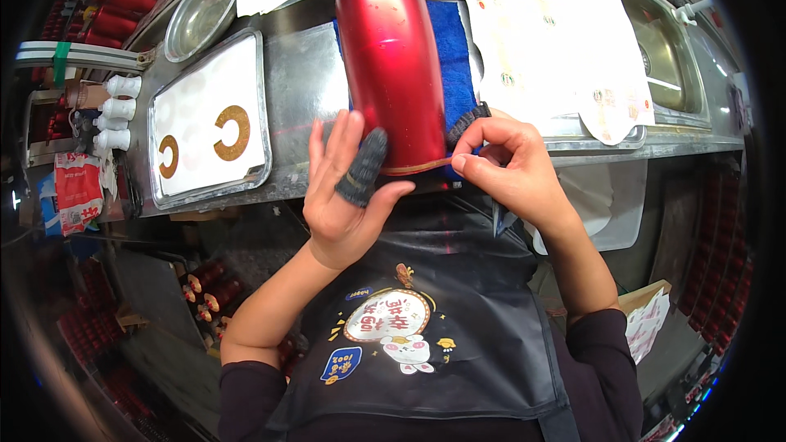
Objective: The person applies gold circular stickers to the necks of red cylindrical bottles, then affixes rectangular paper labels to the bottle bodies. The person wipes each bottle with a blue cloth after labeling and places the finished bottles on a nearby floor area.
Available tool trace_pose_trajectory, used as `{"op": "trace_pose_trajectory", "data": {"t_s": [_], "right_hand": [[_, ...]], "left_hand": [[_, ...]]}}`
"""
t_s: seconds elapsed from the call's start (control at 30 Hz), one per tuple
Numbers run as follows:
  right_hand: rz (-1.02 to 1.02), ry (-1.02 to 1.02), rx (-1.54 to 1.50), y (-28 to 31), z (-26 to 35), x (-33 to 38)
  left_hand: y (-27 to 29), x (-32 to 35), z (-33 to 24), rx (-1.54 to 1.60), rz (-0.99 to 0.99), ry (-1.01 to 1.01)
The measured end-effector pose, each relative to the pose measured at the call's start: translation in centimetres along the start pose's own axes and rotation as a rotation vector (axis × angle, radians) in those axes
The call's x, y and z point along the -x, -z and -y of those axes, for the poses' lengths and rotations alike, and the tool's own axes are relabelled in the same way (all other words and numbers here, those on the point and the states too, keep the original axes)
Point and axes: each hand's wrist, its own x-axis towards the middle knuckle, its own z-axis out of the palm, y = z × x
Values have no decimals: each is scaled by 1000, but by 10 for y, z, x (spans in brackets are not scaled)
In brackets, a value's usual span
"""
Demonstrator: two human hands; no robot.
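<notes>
A shiny red bottle (389, 74) lies on a blue cloth (452, 41), its neck pointing away and its base toward me. A thin gold-brown line runs along the base edge. Beside the base on the left is my left hand (334, 200), fingers spread, holding nothing, with a dark knitted sleeve on one finger. At the base's right corner, the thumb and index finger of my right hand (516, 168) are pinched together. Whatever lies between those fingertips is too small to name. Another dark finger sleeve shows on that hand, and something blue sits just under its fingertips.
Left of the bottle, a metal tray (264, 115) holds a white sheet with two gold C-shaped pieces (232, 133). A metal bowl (201, 20) stands behind it. Printed white sheets (557, 33) cover the right side, near a sink (667, 57). Small white bottles (119, 110) stand far left.
</notes>
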Motion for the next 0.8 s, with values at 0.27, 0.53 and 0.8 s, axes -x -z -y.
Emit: {"op": "trace_pose_trajectory", "data": {"t_s": [0.27,0.53,0.8], "right_hand": [[-3,-14,-90,5,-5,-2],[5,-17,-84,2,-8,-5],[-6,31,2,-2,-7,-2]], "left_hand": [[5,11,0,-134,95,-96],[-4,-21,-25,-337,92,-237],[-12,-17,-6,12,-23,10]]}}
